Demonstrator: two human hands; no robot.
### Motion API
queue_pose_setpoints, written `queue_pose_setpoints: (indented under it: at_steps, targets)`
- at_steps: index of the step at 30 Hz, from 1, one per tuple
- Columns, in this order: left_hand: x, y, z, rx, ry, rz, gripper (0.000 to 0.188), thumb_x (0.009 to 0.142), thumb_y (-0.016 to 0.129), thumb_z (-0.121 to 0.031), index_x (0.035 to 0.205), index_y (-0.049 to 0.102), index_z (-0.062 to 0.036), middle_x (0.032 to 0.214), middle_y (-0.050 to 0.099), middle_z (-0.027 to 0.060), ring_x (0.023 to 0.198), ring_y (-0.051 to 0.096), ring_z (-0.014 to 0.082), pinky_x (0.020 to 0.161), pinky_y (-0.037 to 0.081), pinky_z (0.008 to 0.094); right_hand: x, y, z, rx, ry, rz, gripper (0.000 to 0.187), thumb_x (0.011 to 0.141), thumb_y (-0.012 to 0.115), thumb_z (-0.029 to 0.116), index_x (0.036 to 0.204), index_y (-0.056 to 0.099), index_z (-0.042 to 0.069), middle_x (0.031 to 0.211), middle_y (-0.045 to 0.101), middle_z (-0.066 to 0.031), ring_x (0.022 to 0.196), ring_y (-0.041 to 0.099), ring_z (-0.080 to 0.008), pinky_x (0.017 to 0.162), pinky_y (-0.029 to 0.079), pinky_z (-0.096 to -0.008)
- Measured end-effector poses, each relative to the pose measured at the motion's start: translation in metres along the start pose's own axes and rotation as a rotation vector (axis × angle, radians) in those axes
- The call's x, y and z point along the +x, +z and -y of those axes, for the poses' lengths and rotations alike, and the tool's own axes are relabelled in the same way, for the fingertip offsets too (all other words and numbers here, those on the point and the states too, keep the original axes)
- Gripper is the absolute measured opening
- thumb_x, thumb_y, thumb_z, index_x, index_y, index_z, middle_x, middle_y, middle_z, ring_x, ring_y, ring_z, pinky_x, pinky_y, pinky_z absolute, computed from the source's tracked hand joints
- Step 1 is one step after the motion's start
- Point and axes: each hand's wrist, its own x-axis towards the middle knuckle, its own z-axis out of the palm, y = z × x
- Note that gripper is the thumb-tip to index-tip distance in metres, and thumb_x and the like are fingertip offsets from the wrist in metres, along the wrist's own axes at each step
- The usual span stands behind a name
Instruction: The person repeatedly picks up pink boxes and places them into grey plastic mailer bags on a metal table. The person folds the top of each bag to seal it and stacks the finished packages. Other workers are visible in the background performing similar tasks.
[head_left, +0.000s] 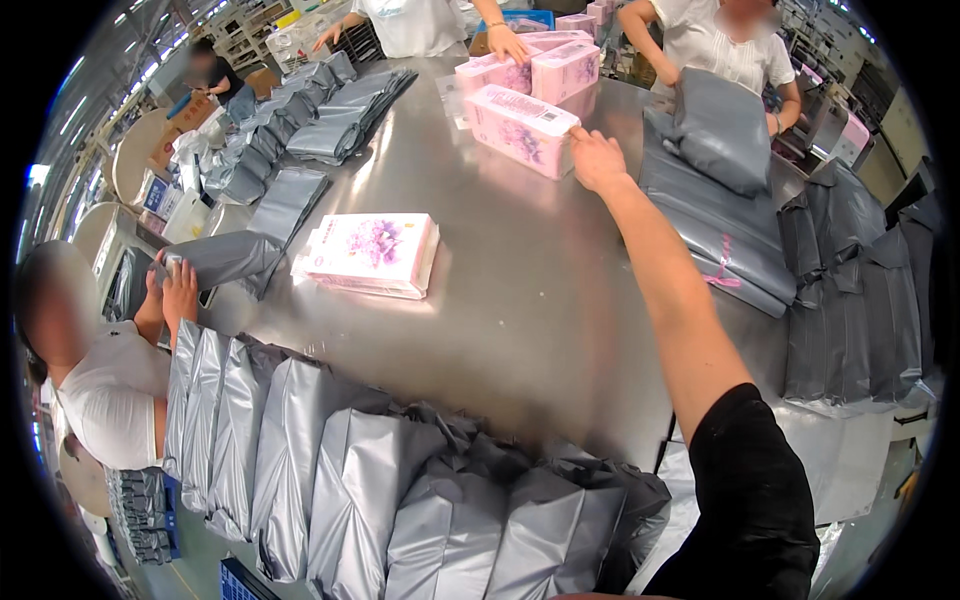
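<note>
Pink and flowered, the wrapped pack (521, 132) is toward the far side of the steel table (500, 260), just in front of the stacked pink packs (565, 72). The right hand (598, 160), partly curled, meets its right end; whether it grips cannot be told. The left hand is out of view. A firm, central pinch should keep the load level, clear of the near grey bags (350, 490).

Your right arm (705, 350) stretched from lower right, forearm (655, 248) bare, right hand (598, 163) at upper center, fingers (580, 136) pointing left
</note>
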Motion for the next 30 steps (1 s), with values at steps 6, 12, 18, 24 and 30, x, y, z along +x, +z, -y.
queue_pose_setpoints:
  at_steps: [6,12,18,24,30]
  targets:
    - [-0.032,0.023,-0.023,-0.004,0.062,-0.050,0.017,0.079,0.080,-0.024,0.079,0.064,-0.0172,0.074,0.063,0.0098,0.065,0.063,0.0361,0.057,0.050,0.0451,-0.140,-0.108,0.019,0.382,-0.595,-0.079,0.024,0.096,0.064,0.018,0.111,0.068,-0.001,0.125,0.063,-0.0162,0.110,0.063,-0.0368,0.094,0.053,-0.0439]
    - [-0.117,0.059,-0.066,1.118,1.201,-0.139,0.018,0.077,0.080,-0.024,0.077,0.063,-0.0177,0.073,0.063,0.0093,0.065,0.063,0.0364,0.056,0.050,0.0445,-0.314,-0.257,-0.056,0.799,0.045,0.003,0.014,0.087,0.079,0.011,0.095,0.074,0.000,0.089,0.072,-0.0043,0.084,0.068,-0.0128,0.076,0.055,-0.0307]
    - [-0.114,0.045,-0.079,-0.070,0.056,-0.082,0.032,0.088,0.076,-0.031,0.067,0.055,-0.0170,0.056,0.054,0.0053,0.047,0.056,0.0319,0.044,0.043,0.0451,-0.460,-0.382,-0.070,1.194,0.422,-0.016,0.016,0.089,0.077,0.008,0.099,0.073,-0.004,0.090,0.072,-0.0076,0.080,0.069,-0.0128,0.076,0.056,-0.0262]
    - [-0.113,0.026,-0.135,-0.435,-0.097,0.048,0.014,0.095,0.068,-0.017,0.086,0.066,-0.0059,0.073,0.063,0.0097,0.063,0.062,0.0312,0.058,0.049,0.0402,-0.686,-0.422,-0.054,1.303,0.465,-0.294,0.012,0.086,0.078,0.001,0.095,0.070,-0.003,0.110,0.069,-0.0101,0.088,0.068,-0.0141,0.080,0.055,-0.0261]
    - [-0.073,0.060,-0.167,-0.201,0.088,-0.067,0.038,0.091,0.069,-0.016,0.127,0.062,-0.0056,0.138,0.052,0.0210,0.131,0.046,0.0426,0.107,0.041,0.0529,-0.922,-0.304,-0.029,1.290,1.018,-0.442,0.018,0.089,0.080,0.006,0.097,0.064,0.003,0.087,0.066,0.0005,0.077,0.059,-0.0059,0.072,0.049,-0.0210]
